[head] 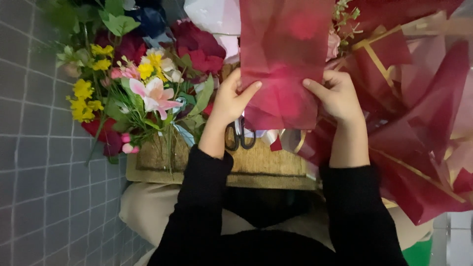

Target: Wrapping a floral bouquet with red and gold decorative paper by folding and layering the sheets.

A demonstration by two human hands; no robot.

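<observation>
Head view: both hands (231,101) on sheer red wrap (283,64)

A brown woven mat (266,170) on the grey tiled floor (44,197) carries flowers (148,93), scissors (240,135) and red wrapping sheets (419,148).

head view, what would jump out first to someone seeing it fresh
A sheet of dark red wrapping paper held up at centre by the left hand and right hand. Left of it lies a bunch of yellow, pink and red flowers; black-handled scissors rest just below the sheet.
</observation>
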